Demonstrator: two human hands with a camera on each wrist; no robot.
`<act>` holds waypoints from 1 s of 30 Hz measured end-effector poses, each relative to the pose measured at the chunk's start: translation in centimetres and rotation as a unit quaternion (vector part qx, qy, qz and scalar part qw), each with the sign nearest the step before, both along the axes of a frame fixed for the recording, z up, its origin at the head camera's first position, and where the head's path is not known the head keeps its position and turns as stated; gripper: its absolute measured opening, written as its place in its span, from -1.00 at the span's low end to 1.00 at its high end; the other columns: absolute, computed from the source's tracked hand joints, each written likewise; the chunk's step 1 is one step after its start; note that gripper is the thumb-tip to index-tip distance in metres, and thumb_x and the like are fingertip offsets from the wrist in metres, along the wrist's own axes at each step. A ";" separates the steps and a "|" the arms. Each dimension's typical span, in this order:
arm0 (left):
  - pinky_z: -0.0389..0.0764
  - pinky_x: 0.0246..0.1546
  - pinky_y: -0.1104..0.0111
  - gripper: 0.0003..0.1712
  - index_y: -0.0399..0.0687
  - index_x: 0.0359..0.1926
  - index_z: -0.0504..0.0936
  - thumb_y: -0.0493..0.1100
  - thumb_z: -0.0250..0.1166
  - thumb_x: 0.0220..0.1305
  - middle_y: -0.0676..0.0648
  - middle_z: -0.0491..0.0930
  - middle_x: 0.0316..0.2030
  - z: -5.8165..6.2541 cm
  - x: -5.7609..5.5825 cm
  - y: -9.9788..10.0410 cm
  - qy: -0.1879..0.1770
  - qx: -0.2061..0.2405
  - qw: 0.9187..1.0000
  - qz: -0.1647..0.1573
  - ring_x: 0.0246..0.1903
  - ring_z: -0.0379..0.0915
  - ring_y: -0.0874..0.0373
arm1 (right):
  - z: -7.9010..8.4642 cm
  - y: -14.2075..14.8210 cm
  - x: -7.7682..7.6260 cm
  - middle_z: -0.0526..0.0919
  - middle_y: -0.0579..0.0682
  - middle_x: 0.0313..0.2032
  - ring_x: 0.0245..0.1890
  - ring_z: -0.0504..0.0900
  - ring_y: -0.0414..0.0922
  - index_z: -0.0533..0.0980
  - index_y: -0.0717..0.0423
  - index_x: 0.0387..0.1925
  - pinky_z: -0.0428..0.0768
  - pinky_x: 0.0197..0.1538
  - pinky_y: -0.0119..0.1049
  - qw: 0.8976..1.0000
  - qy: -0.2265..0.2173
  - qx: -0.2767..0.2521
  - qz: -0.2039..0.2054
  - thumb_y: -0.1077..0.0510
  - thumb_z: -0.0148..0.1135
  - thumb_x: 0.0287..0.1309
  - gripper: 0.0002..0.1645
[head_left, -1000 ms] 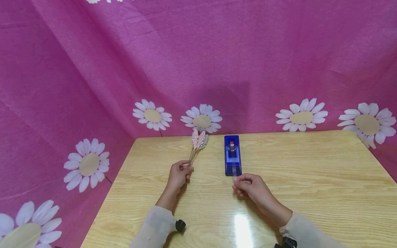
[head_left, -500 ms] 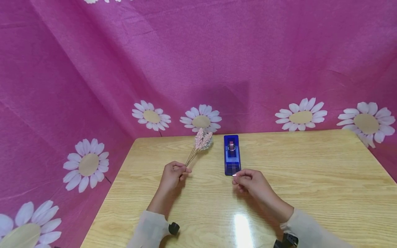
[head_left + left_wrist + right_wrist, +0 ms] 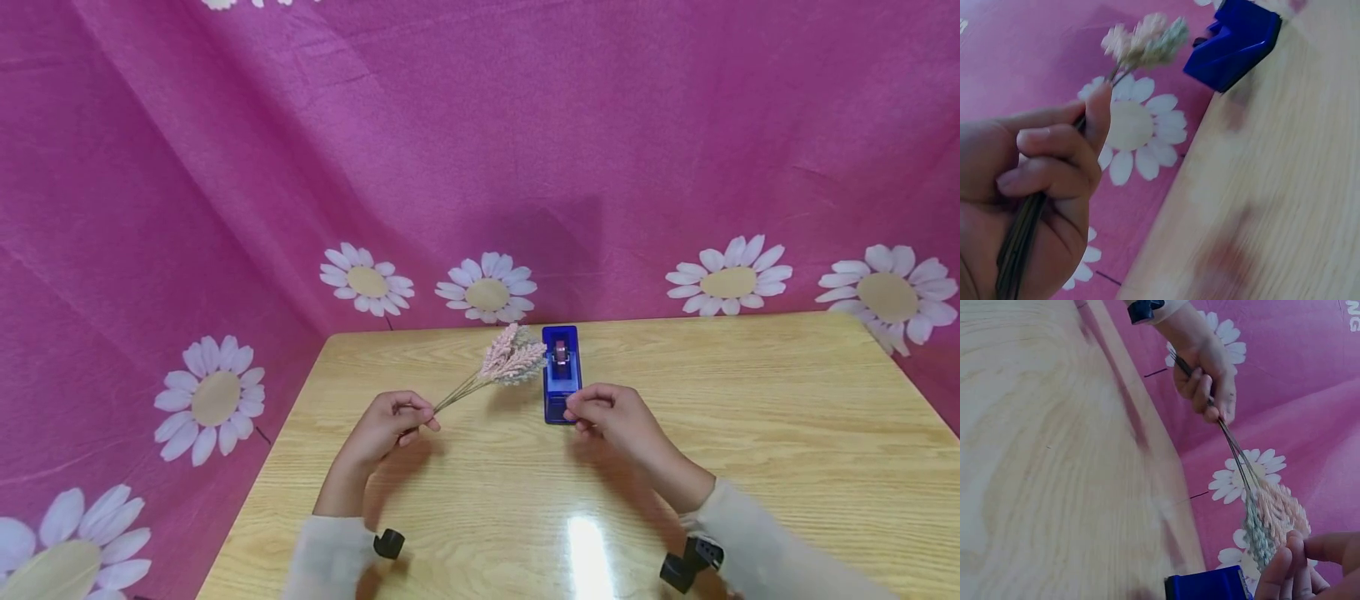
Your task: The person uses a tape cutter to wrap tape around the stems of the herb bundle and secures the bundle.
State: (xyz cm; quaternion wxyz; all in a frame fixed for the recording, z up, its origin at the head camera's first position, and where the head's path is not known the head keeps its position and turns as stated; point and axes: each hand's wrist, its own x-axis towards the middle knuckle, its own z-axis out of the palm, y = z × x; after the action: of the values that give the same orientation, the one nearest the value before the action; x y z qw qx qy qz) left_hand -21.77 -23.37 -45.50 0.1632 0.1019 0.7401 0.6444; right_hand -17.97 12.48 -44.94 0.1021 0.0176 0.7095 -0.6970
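Observation:
My left hand (image 3: 386, 425) grips the thin stems of a small bunch of pink and pale green flower sprigs (image 3: 513, 357). The stems run through the curled fingers in the left wrist view, flower heads (image 3: 1144, 40) pointing away from the palm. Over the table, the heads lean right and overlap the left edge of a blue tape dispenser (image 3: 561, 367) in the head view. At the dispenser's near end, my right hand (image 3: 615, 417) has thumb and fingers pinched together on the end of the clear tape; the strip itself hardly shows now.
The light wooden table (image 3: 750, 417) reaches back to a pink-purple cloth (image 3: 637, 167) printed with white daisies. Dark cameras (image 3: 388, 543) sit at both wrists. A bright reflection lies on the near tabletop.
My left hand has moved left and toward me, and the flower sprigs have swung right toward the dispenser. My pinching right hand has shifted slightly forward, over the dispenser's near end.

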 end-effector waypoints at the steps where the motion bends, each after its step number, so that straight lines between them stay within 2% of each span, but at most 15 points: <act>1: 0.21 -0.63 0.48 -0.85 -0.53 -0.18 0.56 -0.39 0.20 0.46 -0.07 0.75 -0.43 0.0 0.0 -0.3 0.001 0.001 1.000 -0.015 -0.70 0.20 0.33 | 0.1 0.1 -0.1 0.77 -0.01 -0.35 -0.42 0.66 -0.23 0.55 0.52 -0.01 0.68 -0.30 -0.33 1.000 -0.002 -0.002 -0.001 0.29 0.22 0.42 -0.71; 6: 0.15 -0.68 0.50 -0.80 -0.61 -0.19 0.51 -0.40 0.16 0.47 -0.01 0.74 -0.44 0.1 -0.2 -1.7 0.006 0.007 0.996 -0.093 -0.72 0.20 0.35 | 0.7 0.3 -0.5 0.76 -0.02 -0.33 -0.38 0.67 -0.21 0.54 0.51 0.01 0.70 -0.25 -0.35 1.000 -0.008 0.000 -0.005 0.28 0.21 0.43 -0.70; 8: 0.15 -0.69 0.50 -0.82 -0.58 -0.21 0.53 -0.42 0.14 0.47 0.01 0.74 -0.45 0.1 -0.4 -2.1 0.003 0.011 0.993 -0.121 -0.72 0.19 0.36 | 0.9 0.5 -0.6 0.76 -0.02 -0.34 -0.38 0.67 -0.21 0.55 0.50 0.00 0.69 -0.25 -0.36 1.000 -0.009 -0.002 -0.003 0.28 0.21 0.44 -0.71; 10: 0.16 -0.69 0.50 -0.83 -0.57 -0.23 0.55 -0.43 0.14 0.47 -0.01 0.74 -0.46 0.2 -0.6 -2.4 -0.002 0.013 0.989 -0.145 -0.72 0.20 0.36 | 1.2 0.6 -0.7 0.75 -0.03 -0.33 -0.38 0.66 -0.22 0.54 0.50 0.01 0.69 -0.24 -0.37 1.000 -0.006 -0.008 -0.001 0.28 0.20 0.44 -0.71; 16: 0.20 -0.69 0.49 -0.73 -0.73 -0.18 0.47 -0.41 0.18 0.47 -0.04 0.73 -0.47 0.5 -1.0 -2.1 -0.014 -0.003 0.978 -0.206 -0.73 0.19 0.36 | 2.6 0.9 -1.0 0.72 -0.02 -0.29 -0.31 0.67 -0.19 0.54 0.45 0.01 0.70 -0.18 -0.34 0.999 0.019 -0.030 0.003 0.24 0.19 0.46 -0.71; 23: 0.20 -0.69 0.49 -0.71 -0.72 -0.16 0.51 -0.38 0.21 0.46 -0.06 0.75 -0.45 0.7 -1.6 0.2 -0.018 -0.038 0.970 -0.238 -0.74 0.17 0.32 | 3.5 1.1 -1.2 0.75 -0.01 -0.31 -0.37 0.65 -0.21 0.57 0.39 -0.05 0.69 -0.21 -0.35 0.998 0.028 -0.046 0.009 0.24 0.20 0.46 -0.77; 30: 0.23 -0.66 0.46 -0.73 -0.75 -0.13 0.51 -0.42 0.19 0.44 -0.14 0.72 -0.45 1.1 -2.1 3.0 -0.014 -0.062 0.963 -0.261 -0.74 0.14 0.27 | 3.9 1.0 -1.4 0.74 0.00 -0.33 -0.46 0.58 -0.25 0.57 0.42 -0.05 0.61 -0.37 -0.41 0.998 0.037 -0.036 0.019 0.25 0.19 0.46 -0.76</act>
State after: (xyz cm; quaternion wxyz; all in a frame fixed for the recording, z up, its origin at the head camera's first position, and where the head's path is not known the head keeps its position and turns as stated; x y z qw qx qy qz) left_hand -23.84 -20.36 -44.39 0.3417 0.2719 0.7242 0.5337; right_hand -19.33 13.50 -41.05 0.0901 -0.0254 0.6874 -0.7202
